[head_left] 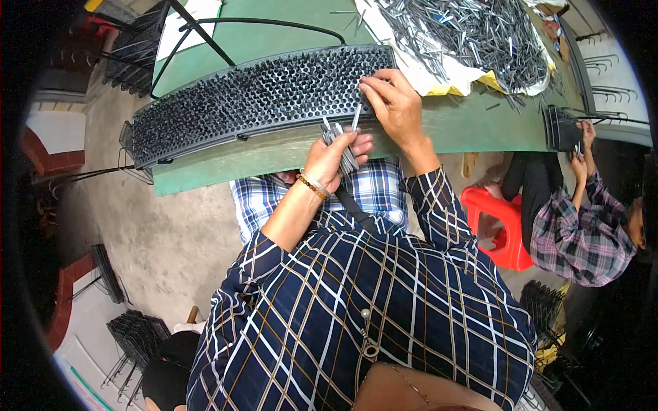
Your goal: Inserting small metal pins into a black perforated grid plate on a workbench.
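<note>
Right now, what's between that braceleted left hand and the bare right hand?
In the head view, a thin, shiny grey stick slants from left hand toward right hand.

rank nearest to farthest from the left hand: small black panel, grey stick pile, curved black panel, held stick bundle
From the left hand, in the head view:
1. Held stick bundle: in its fingers
2. Curved black panel: just ahead
3. Grey stick pile: ahead, right
4. Small black panel: far right

The rods point(349, 162) are grey, the rack point(260, 92) black, the shirt point(391, 301) white-checked navy.
</note>
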